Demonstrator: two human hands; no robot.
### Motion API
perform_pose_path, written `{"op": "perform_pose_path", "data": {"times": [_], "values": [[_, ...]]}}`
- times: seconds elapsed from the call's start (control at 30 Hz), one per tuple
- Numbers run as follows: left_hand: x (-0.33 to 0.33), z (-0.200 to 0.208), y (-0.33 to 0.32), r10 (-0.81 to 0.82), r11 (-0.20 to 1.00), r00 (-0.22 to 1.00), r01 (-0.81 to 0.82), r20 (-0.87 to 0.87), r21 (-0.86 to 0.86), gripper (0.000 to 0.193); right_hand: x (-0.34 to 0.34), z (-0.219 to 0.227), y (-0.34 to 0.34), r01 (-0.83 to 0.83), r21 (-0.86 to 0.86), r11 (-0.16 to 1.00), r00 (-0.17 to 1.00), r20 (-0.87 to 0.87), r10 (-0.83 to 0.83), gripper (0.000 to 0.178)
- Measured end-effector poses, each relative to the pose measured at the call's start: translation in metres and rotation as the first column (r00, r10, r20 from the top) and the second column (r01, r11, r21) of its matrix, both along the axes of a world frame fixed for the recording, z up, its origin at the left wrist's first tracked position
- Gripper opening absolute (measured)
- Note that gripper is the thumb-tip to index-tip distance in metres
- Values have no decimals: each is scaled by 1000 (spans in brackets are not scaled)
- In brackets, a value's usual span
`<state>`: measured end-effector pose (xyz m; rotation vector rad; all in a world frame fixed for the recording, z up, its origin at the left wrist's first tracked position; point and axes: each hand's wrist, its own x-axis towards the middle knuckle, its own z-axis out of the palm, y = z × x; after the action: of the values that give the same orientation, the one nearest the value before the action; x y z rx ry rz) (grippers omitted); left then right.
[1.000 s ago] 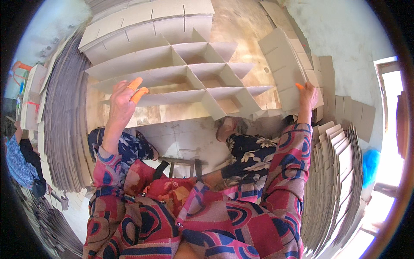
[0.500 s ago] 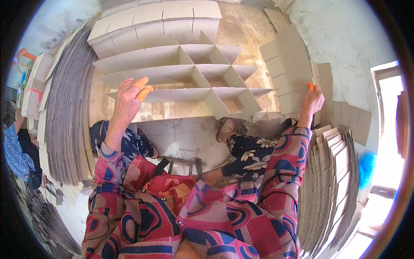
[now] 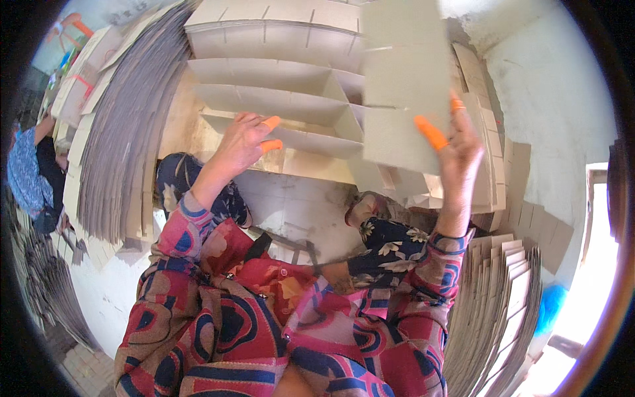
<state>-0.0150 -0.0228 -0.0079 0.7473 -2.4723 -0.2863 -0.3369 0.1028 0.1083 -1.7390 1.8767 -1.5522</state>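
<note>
A partly assembled cardboard divider grid (image 3: 271, 99) stands on the wooden board, its long slotted strips crossed by shorter ones near the right end. My left hand (image 3: 235, 145), with orange finger covers on thumb and forefinger, is at the grid's nearest long strip. Its thumb and forefinger are apart with nothing between them; whether it touches the strip I cannot tell. In my right hand (image 3: 461, 155), also wearing orange covers, is a flat slotted cardboard strip (image 3: 405, 79). That strip is raised upright over the right part of the grid and hides its crossing pieces.
Beyond the grid lies a stack of slotted cardboard strips (image 3: 278, 30). Tall cardboard piles stand at the left (image 3: 132, 126) and lower right (image 3: 489, 311). More strips (image 3: 486, 132) rest along the right wall. Another person's blue sleeve (image 3: 30, 165) shows at far left.
My right hand has picked up a cardboard strip from the right-hand pile and brought it left over the grid. My left hand stays beside the nearest strip. The view has shifted.
</note>
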Motion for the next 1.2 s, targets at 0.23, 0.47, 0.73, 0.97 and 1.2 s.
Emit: {"op": "perform_pose_path", "data": {"times": [0.23,0.47,0.73,0.97,1.2], "values": [[-3,-23,-4,4,999,992,2,-127,44,28,74,5,-20,-230,376,898,964,-39,263,67],[-8,-15,-2,-27,998,985,37,-173,51,25,85,-9,-36,-294,389,873,947,-6,321,67],[-9,-12,-3,-10,998,987,20,-162,61,23,85,-11,-41,-289,356,889,941,-65,332,66],[-9,-17,-8,-12,996,988,25,-156,83,22,81,-12,-44,-301,308,902,945,-33,327,64],[-11,-18,-12,-37,994,984,54,-176,93,19,79,-6,-46,-316,352,881,939,-17,344,63]]}}
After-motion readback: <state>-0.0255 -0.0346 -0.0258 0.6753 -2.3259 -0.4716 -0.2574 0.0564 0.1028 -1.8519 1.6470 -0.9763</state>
